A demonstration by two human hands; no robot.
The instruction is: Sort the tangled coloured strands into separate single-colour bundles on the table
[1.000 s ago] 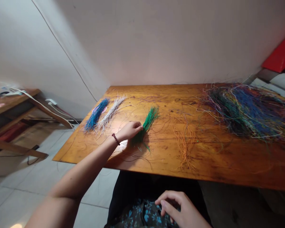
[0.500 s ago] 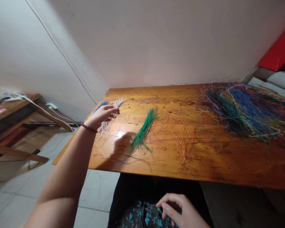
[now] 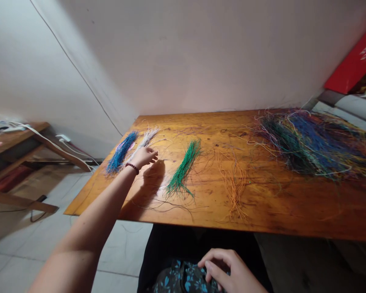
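Note:
My left hand [image 3: 144, 156] reaches across the wooden table [image 3: 271, 211] and rests on the near end of the white strand bundle [image 3: 148, 135], fingers bent over it. A blue strand bundle [image 3: 122, 149] lies just left of it. A green strand bundle [image 3: 184, 167] lies to the right, apart from the hand. Loose orange strands [image 3: 234, 183] lie further right. A big tangled heap of mixed coloured strands [image 3: 311, 140] fills the table's far right. My right hand [image 3: 228, 270] rests in my lap below the table edge, fingers curled, holding nothing that I can see.
A low wooden bench [image 3: 21, 138] with white cables stands on the tiled floor at left. A red box [image 3: 354, 61] leans by the wall at right. The wall runs along the table's far edge.
My left hand left the green bundle, swung left over the white bundle, and has come down onto its near end. The right hand stayed in my lap.

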